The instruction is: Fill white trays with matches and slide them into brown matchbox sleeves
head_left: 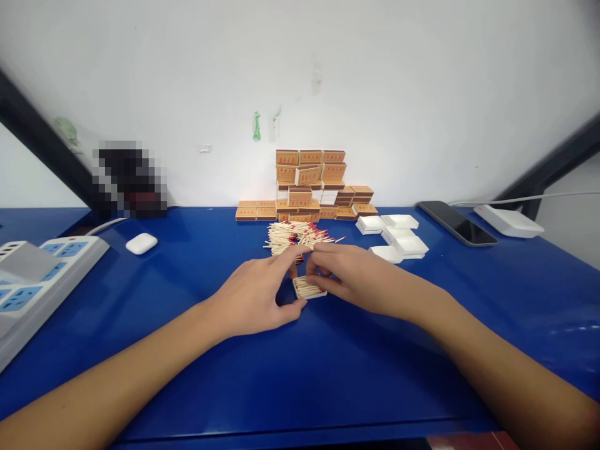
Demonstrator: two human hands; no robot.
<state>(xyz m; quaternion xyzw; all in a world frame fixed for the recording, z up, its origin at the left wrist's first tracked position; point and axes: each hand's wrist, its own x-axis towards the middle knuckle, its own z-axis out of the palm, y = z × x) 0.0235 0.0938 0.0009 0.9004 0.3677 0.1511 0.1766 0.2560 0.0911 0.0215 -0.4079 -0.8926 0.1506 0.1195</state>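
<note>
A small white matchbox tray [316,296] lies on the blue tabletop, with a layer of matches [307,287] in it. My left hand [257,290] grips the tray at its left end, thumb on the near side and fingers at the far side. Over the tray's right half, my right hand [356,278] is closed, thumb and fingers bunched at the matches; its fingertips partly hide them. Just beyond both hands is a loose heap of red-tipped matches [281,236], its near part hidden behind my fingers.
Printed matchboxes [334,172] are stacked against the white wall. Several white trays [405,242] lie right of the heap. Farther right are a black phone [454,222] and a white device with a cable [509,220]. A white earbud case [141,244] and power strip [51,275] occupy the left.
</note>
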